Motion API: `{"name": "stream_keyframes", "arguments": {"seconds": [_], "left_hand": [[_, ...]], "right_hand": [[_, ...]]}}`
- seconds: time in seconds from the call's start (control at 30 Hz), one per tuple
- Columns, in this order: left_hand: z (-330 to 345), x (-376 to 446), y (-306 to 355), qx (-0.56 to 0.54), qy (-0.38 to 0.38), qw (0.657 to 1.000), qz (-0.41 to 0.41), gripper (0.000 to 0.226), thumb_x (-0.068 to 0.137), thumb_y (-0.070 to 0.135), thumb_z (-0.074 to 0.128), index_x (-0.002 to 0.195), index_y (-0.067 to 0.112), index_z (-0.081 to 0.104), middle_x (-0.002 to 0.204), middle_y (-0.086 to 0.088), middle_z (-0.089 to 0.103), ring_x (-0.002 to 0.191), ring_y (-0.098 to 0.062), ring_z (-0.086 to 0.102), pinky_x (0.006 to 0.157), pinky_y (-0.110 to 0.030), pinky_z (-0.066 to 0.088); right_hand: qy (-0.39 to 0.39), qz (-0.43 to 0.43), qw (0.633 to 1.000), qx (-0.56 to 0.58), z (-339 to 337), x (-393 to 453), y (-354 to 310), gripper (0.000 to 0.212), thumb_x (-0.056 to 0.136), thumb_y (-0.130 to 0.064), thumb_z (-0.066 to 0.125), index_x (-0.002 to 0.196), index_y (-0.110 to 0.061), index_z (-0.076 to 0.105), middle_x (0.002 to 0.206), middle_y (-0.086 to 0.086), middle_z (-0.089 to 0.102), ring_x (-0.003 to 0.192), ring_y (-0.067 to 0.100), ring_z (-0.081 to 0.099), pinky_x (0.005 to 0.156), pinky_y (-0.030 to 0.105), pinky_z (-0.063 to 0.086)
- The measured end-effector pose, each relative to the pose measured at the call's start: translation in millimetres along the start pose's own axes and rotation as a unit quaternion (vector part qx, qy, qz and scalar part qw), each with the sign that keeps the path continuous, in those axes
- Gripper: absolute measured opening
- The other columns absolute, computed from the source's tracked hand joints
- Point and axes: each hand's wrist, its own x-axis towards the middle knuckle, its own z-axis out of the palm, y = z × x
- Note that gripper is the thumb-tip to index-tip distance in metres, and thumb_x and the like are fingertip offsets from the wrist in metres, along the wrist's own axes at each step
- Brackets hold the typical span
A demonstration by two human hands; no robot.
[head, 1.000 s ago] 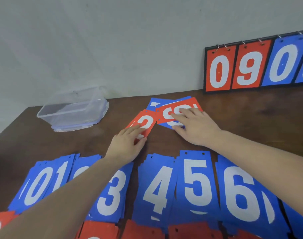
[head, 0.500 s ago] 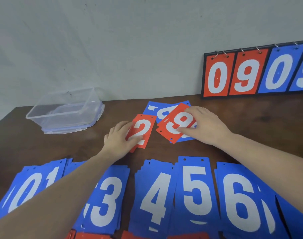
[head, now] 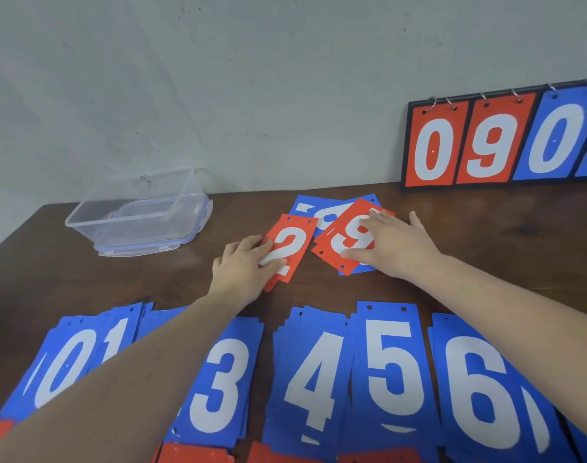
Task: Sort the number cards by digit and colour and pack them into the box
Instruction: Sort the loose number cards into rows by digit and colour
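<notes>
Red "2" card (head: 290,250), a flat matte rectangle with two punched holes at its far edge, lies under the flat fingers of the left hand (head: 243,267); just right of it the red "9" card (head: 347,237), tilted over loose blue cards (head: 322,208), is pressed by the spread right hand (head: 390,243). Clear plastic box (head: 138,212), rectangular with round corners, stands far left of the left hand. Blue sorted stacks (head: 390,369) lie beneath both forearms on the dark wooden table (head: 486,235); a ring-bound scoreboard (head: 499,138) leans beyond the right hand.
</notes>
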Motion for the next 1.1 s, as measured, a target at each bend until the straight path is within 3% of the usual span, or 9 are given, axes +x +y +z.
{"name": "stream_keyframes", "arguments": {"seconds": [0.17,0.27,0.43,0.53,0.63,0.73,0.87,1.0,1.1], "left_hand": [[-1.5,-1.2,3.9,-0.027,0.006,0.999,-0.021,0.055,0.098,0.061,0.048,0.149,0.04,0.044,0.159,0.015,0.033,0.148,-0.019,0.022,0.117,-0.049,0.023],[-3.2,-5.8,6.1,-0.039,0.011,0.999,-0.019,0.049,0.098,0.059,0.05,0.143,0.04,0.052,0.156,0.015,0.039,0.145,-0.018,0.028,0.116,-0.047,0.029],[-8.7,-12.9,10.7,-0.054,0.021,0.998,-0.008,0.039,0.098,0.052,0.056,0.134,0.039,0.062,0.148,0.014,0.049,0.136,-0.016,0.04,0.111,-0.041,0.038],[-11.0,-21.2,16.0,-0.099,0.034,0.994,0.018,0.032,0.098,0.042,0.061,0.128,0.035,0.068,0.141,0.011,0.057,0.128,-0.013,0.051,0.104,-0.028,0.043],[-13.8,-30.0,22.5,-0.202,0.056,0.978,0.004,0.019,0.099,0.034,0.062,0.115,0.036,0.071,0.125,0.011,0.061,0.104,-0.006,0.058,0.079,-0.014,0.047],[-18.6,-36.9,30.0,-0.305,0.042,0.952,-0.008,0.015,0.099,0.033,0.062,0.112,0.042,0.061,0.107,0.016,0.061,0.089,-0.003,0.063,0.061,-0.013,0.05],[-26.0,-48.7,33.6,-0.383,0.064,0.921,0.011,0.037,0.099,0.024,0.063,0.126,0.045,0.05,0.104,0.01,0.065,0.095,-0.002,0.064,0.063,-0.013,0.052],[-35.9,-65.9,30.7,-0.468,0.06,0.882,-0.007,0.031,0.099,0.017,0.062,0.116,0.042,0.056,0.101,0.017,0.071,0.086,-0.003,0.071,0.07,-0.026,0.06],[-41.7,-85.2,21.5,-0.515,0.051,0.856,-0.016,0.021,0.097,0.017,0.065,0.109,0.034,0.061,0.1,0.014,0.073,0.083,-0.004,0.073,0.07,-0.028,0.06]], "right_hand": [[0.021,-0.018,0.999,0.019,-2.6,-8.5,-6.7,0.074,0.094,-0.068,0.048,0.156,-0.036,0.026,0.158,-0.003,0.04,0.145,0.019,0.039,0.125,0.055,0.005],[0.044,-0.034,0.998,0.02,-4.7,-14.9,-10.7,0.072,0.095,-0.061,0.054,0.155,-0.038,0.022,0.153,0.0,0.047,0.139,0.022,0.045,0.121,0.047,0.024],[0.052,-0.068,0.993,0.081,-7.8,-22.4,-9.9,0.085,0.093,-0.043,0.067,0.156,-0.045,0.009,0.156,0.001,0.037,0.138,0.026,0.045,0.102,0.044,0.047],[0.062,-0.074,0.982,0.164,-9.7,-24.7,-7.8,0.073,0.091,-0.036,0.071,0.148,-0.045,0.027,0.15,0.0,0.039,0.127,0.023,0.053,0.081,0.028,0.051],[0.077,-0.058,0.952,0.289,-15.8,-26.9,-5.1,0.055,0.086,-0.036,0.079,0.125,-0.034,0.04,0.131,0.0,0.05,0.106,0.019,0.06,0.075,0.025,0.051],[0.068,-0.005,0.919,0.388,-24.5,-30.3,-2.4,0.049,0.083,-0.044,0.079,0.119,-0.028,0.05,0.113,-0.005,0.061,0.094,0.012,0.064,0.071,0.024,0.053],[0.029,0.05,0.842,0.536,-30.3,-38.7,-0.4,0.05,0.08,-0.047,0.08,0.121,-0.023,0.065,0.11,-0.003,0.073,0.095,0.016,0.071,0.078,0.032,0.058],[-0.003,0.062,0.814,0.577,-33.0,-52.7,-1.3,0.042,0.079,-0.044,0.083,0.112,-0.021,0.07,0.096,0.001,0.079,0.084,0.022,0.077,0.083,0.043,0.062],[0.0,0.061,0.809,0.585,-30.7,-65.7,-9.3,0.043,0.084,-0.046,0.078,0.118,-0.023,0.068,0.099,0.0,0.079,0.085,0.022,0.077,0.083,0.045,0.062]]}}
